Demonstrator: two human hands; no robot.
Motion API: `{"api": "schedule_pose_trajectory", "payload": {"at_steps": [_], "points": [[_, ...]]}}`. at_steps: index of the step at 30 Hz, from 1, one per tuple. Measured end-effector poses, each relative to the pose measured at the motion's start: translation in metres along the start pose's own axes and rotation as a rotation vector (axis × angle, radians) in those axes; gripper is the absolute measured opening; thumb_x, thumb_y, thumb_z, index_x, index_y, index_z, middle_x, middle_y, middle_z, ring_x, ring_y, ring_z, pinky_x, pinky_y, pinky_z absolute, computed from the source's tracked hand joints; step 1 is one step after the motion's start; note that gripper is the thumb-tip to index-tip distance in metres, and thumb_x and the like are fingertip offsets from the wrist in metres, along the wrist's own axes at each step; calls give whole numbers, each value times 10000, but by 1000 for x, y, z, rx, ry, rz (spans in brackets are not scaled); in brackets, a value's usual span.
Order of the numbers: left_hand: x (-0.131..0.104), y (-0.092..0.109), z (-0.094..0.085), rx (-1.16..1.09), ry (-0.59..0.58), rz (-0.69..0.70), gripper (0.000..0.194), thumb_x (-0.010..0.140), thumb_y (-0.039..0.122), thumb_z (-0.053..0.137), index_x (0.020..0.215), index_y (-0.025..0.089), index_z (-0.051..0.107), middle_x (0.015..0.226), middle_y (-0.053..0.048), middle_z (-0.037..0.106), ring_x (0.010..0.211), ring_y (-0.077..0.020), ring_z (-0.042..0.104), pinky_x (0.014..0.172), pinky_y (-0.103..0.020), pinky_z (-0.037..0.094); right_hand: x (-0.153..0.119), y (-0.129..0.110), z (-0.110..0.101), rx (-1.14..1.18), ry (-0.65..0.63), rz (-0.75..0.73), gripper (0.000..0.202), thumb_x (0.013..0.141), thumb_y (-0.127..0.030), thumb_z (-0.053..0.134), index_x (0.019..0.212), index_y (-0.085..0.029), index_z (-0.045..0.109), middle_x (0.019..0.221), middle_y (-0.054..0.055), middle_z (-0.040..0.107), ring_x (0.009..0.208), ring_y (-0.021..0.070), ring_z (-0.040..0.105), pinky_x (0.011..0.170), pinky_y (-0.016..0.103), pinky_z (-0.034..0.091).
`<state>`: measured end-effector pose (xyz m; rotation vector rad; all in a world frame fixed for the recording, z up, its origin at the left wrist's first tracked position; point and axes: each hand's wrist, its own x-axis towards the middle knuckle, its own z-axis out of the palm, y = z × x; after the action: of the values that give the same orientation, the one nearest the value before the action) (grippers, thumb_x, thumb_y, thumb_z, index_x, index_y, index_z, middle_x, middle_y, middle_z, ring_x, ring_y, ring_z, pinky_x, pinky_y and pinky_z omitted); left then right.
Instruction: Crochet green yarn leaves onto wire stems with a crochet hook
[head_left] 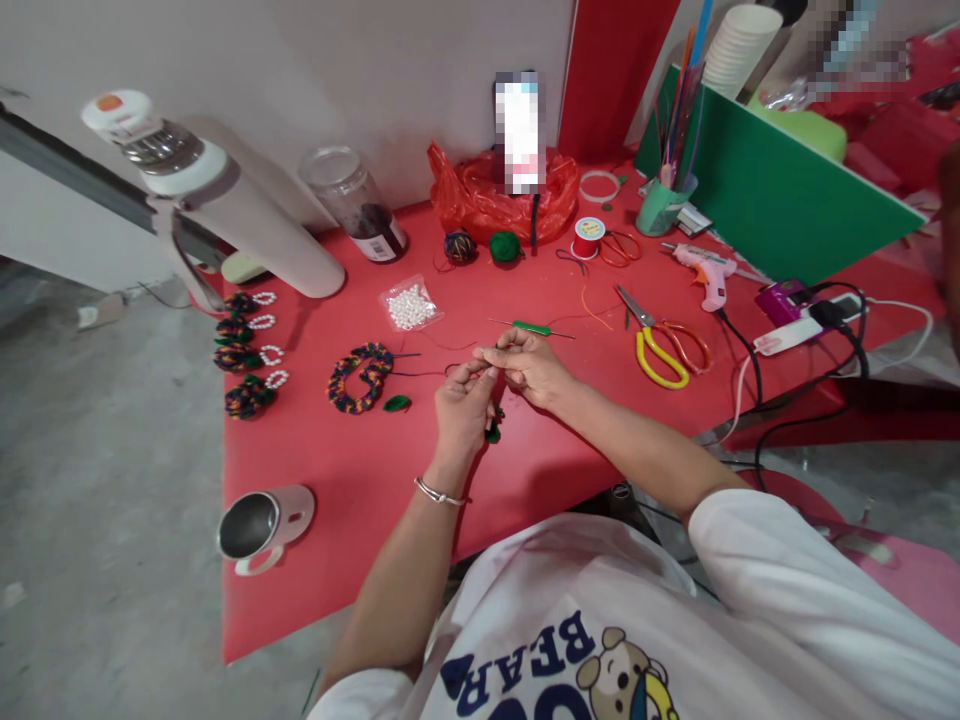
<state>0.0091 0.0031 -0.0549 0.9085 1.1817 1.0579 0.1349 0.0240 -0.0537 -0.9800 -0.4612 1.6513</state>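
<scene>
My left hand (463,405) and my right hand (534,368) meet over the red table, fingertips pinched together. A small dark green yarn piece (493,433) hangs below my left hand's fingers. What lies between the right fingertips is mostly covered. Just beyond them is a crochet hook with a green handle (531,328). To the left lie a loose green crocheted leaf (397,403) and a multicoloured crocheted strip (337,385), curled up with a dark yarn tail.
A bag of white beads (411,305), yarn balls (505,247), red thread spool (588,238), scissors (661,345) and pink glue gun (709,272) lie around. A mug (292,512) stands front left; a tall bottle (262,225) and jar (375,235) stand behind. Cables (757,365) run at right.
</scene>
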Motion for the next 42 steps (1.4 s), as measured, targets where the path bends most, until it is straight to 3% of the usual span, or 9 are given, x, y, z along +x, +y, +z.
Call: {"api": "schedule_pose_trajectory", "payload": {"at_steps": [5, 7, 12, 16, 21, 26, 33, 39, 42], "points": [[0, -4, 0, 27, -38, 32, 373, 797, 533, 783, 785, 203, 610, 361, 95, 470, 260, -83, 344, 314, -212, 307, 2, 3, 0, -7, 35, -28, 619, 463, -321, 1023, 769, -234, 493, 641, -70, 716, 349, 7, 324, 324, 157, 183], [-1, -6, -1, 33, -65, 56, 377, 836, 525, 753, 728, 209, 577, 372, 83, 476, 269, -81, 359, 327, -213, 322, 3, 5, 0, 0, 59, -37, 639, 433, -316, 1031, 774, -233, 497, 615, -75, 684, 372, 21, 393, 329, 154, 193], [-2, -6, -2, 77, -113, 81, 344, 896, 521, 698, 835, 184, 663, 428, 57, 541, 299, -79, 382, 334, -205, 293, 7, 7, -2, 2, 66, -68, 665, 430, -330, 1038, 768, -233, 473, 622, -72, 660, 494, 68, 580, 360, 138, 288], [-2, -6, -2, 129, -138, 99, 333, 922, 502, 663, 861, 174, 673, 439, 53, 554, 309, -70, 376, 341, -192, 287, 9, 7, -3, -13, 63, -94, 705, 395, -373, 1043, 749, -237, 449, 604, -85, 661, 474, 58, 561, 395, 146, 382], [-3, -5, -1, 161, -129, 96, 300, 915, 470, 652, 864, 175, 673, 439, 58, 555, 307, -71, 380, 334, -187, 279, 8, 6, -1, -25, 91, -114, 685, 394, -354, 1034, 729, -235, 449, 548, -106, 620, 435, 44, 511, 408, 158, 382], [-5, -3, -2, 181, -143, 78, 258, 920, 421, 629, 843, 177, 663, 455, 50, 575, 310, -74, 390, 331, -190, 291, 8, 6, 1, -20, 111, -113, 682, 333, -335, 1036, 713, -226, 480, 557, -108, 614, 499, 63, 567, 487, 186, 473], [-6, -6, -4, 130, -183, 77, 268, 949, 427, 593, 849, 183, 640, 414, 61, 536, 285, -84, 367, 320, -202, 283, 9, 7, 0, -41, 87, -124, 650, 398, -342, 1029, 722, -227, 477, 584, -119, 583, 536, 68, 570, 523, 201, 479], [-7, -5, 1, 87, -104, 112, 503, 891, 696, 631, 843, 197, 591, 384, 62, 520, 255, -89, 362, 296, -206, 260, 7, 6, 1, -46, 97, -131, 640, 403, -337, 1024, 702, -228, 469, 565, -119, 563, 505, 60, 522, 474, 192, 388], [-5, -6, 1, 124, -38, 99, 512, 802, 678, 752, 901, 196, 610, 362, 94, 491, 245, -99, 370, 288, -205, 278, 7, 5, 2, -44, 101, -114, 646, 404, -338, 1021, 694, -233, 454, 559, -116, 558, 493, 58, 495, 446, 189, 332]]}}
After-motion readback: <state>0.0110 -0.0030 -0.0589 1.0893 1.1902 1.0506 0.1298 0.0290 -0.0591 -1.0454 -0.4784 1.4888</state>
